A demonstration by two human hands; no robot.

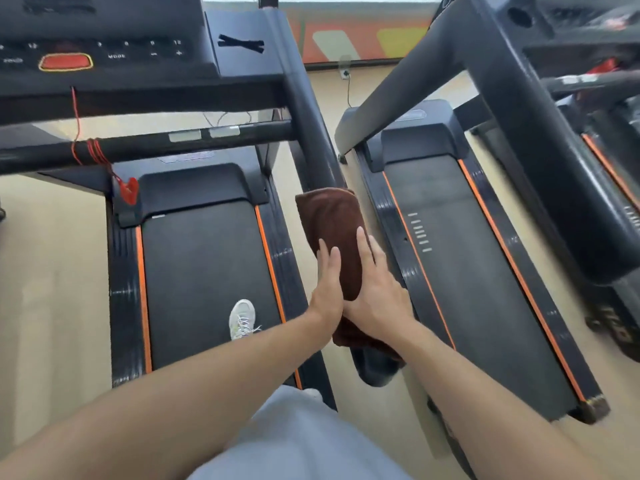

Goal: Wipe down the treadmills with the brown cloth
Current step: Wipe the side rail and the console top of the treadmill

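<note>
The brown cloth (pixel 332 223) is draped over the right handrail (pixel 311 109) of the treadmill I stand on, covering the rail's lower end. My left hand (pixel 327 285) lies flat on the cloth's left side with straight fingers. My right hand (pixel 375 289) presses on the cloth's right side, fingers extended along it. The rail under the cloth is hidden. This treadmill's belt (pixel 204 271) runs below, with orange strips along both edges.
A second treadmill (pixel 467 258) stands close on the right, and a third one (pixel 609 161) beyond it. The console (pixel 104 53) with a red button sits at top left. A red safety cord (pixel 100 154) wraps the crossbar. My white shoe (pixel 242 318) rests on the belt.
</note>
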